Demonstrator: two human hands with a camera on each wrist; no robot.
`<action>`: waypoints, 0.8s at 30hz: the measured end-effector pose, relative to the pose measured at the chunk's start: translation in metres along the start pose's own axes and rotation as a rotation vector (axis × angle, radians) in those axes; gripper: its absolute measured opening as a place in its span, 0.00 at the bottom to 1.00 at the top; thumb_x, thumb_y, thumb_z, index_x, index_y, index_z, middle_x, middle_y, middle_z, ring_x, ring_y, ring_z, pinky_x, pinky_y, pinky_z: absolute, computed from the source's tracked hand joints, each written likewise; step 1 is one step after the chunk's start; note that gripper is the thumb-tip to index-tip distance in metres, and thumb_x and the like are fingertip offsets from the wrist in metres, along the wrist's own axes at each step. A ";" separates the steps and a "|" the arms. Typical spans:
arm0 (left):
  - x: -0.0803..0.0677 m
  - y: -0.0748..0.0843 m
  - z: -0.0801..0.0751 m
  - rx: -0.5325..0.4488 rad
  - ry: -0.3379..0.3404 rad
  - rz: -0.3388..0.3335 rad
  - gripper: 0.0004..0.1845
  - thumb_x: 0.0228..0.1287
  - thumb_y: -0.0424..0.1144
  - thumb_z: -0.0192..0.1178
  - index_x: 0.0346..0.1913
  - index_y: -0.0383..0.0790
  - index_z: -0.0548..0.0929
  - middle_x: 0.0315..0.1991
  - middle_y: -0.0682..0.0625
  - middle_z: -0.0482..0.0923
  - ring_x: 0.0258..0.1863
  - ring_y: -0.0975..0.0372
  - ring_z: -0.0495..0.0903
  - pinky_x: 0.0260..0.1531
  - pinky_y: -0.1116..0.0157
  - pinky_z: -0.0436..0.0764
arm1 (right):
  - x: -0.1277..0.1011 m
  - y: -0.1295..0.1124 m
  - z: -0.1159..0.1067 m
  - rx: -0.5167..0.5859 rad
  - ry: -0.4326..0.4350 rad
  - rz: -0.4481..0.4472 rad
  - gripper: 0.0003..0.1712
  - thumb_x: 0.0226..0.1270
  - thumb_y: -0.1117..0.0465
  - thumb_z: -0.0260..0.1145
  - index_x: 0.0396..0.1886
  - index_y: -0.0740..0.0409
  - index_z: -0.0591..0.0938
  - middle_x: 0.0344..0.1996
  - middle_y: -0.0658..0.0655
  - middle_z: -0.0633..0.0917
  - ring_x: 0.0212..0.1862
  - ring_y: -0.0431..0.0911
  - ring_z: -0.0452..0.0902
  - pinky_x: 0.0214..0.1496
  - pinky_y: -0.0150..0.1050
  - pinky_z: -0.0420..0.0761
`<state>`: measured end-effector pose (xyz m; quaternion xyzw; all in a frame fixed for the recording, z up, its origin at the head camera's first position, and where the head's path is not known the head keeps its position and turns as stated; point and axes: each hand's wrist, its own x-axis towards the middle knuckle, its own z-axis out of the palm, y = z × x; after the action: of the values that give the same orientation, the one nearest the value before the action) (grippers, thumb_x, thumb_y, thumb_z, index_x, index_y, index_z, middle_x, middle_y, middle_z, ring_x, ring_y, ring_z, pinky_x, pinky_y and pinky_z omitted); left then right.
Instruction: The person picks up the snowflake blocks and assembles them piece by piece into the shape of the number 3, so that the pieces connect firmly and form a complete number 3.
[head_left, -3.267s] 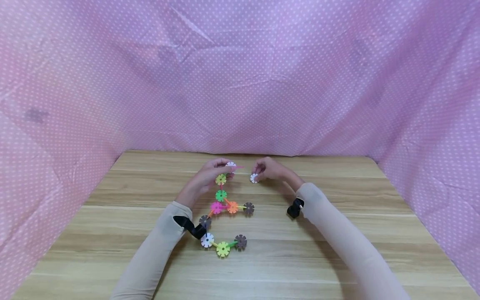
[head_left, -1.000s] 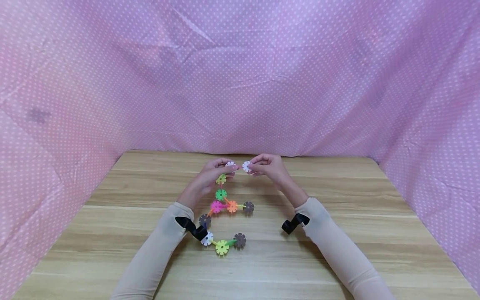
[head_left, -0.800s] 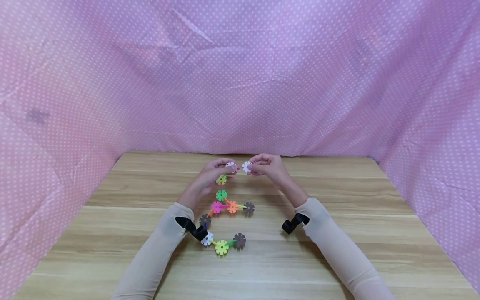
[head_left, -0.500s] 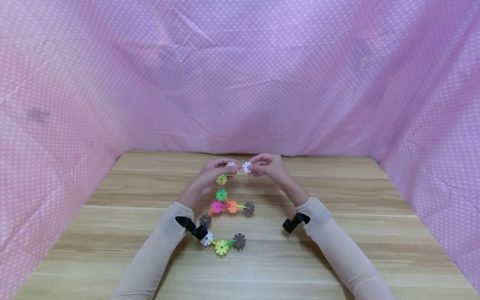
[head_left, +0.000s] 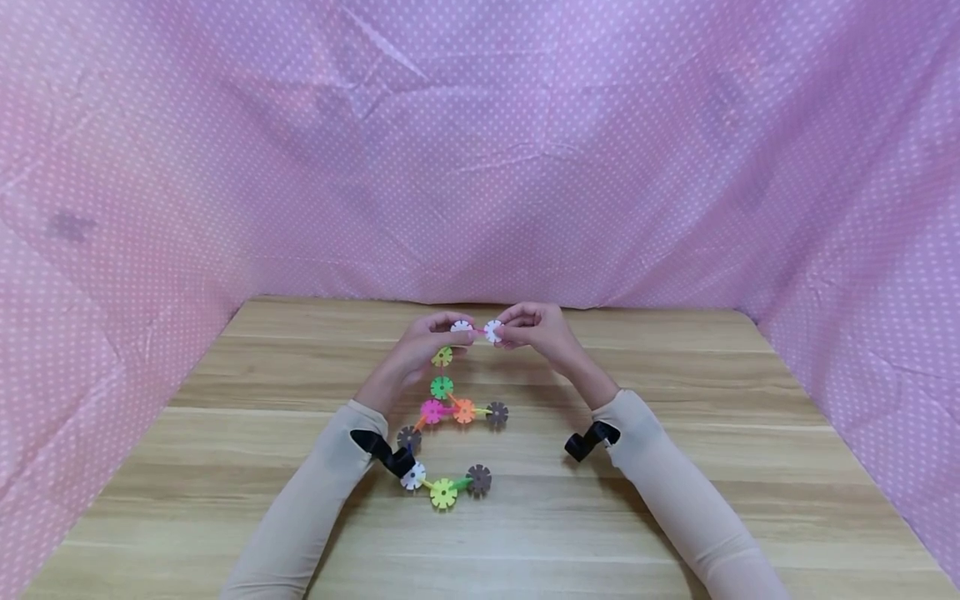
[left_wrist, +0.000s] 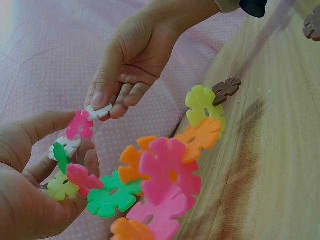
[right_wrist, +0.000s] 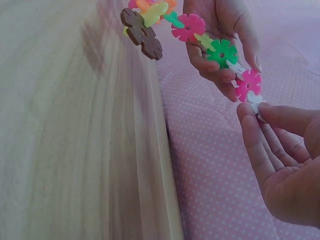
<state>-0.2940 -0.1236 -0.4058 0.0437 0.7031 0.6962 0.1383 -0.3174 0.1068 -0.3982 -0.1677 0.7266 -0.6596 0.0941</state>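
A chain of colourful flower-shaped plastic discs (head_left: 442,410) lies on the wooden table (head_left: 675,375), bending from a brown disc (head_left: 479,478) up to its far end. My left hand (head_left: 457,336) holds that far end off the table, pinching a white disc (left_wrist: 67,146) that carries a pink disc (left_wrist: 80,125). My right hand (head_left: 502,332) pinches a loose white disc (head_left: 492,331) and holds its edge against the pink disc (right_wrist: 248,84). The wrist views show the white disc (right_wrist: 255,102) touching the pink one; whether it is slotted in I cannot tell.
Pink dotted cloth (head_left: 480,167) walls the table on the back and both sides. Black wrist straps (head_left: 588,439) sit on both beige sleeves. A short side branch ends in a brown disc (head_left: 497,412) right of the chain's middle.
My right hand lifted the loose white disc from the table and brought it left to the pink disc at the chain's top. Over the last second both hands barely moved.
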 end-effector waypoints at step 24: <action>-0.006 0.010 0.002 0.056 0.055 -0.010 0.24 0.64 0.40 0.71 0.61 0.35 0.81 0.44 0.52 0.84 0.47 0.56 0.79 0.62 0.48 0.77 | -0.007 -0.010 0.003 -0.009 0.029 -0.125 0.12 0.62 0.73 0.73 0.42 0.78 0.84 0.33 0.62 0.91 0.29 0.43 0.88 0.36 0.38 0.90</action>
<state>-0.2893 -0.1233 -0.3948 0.0249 0.7261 0.6764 0.1212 -0.3091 0.1062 -0.3893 -0.2036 0.7189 -0.6633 0.0417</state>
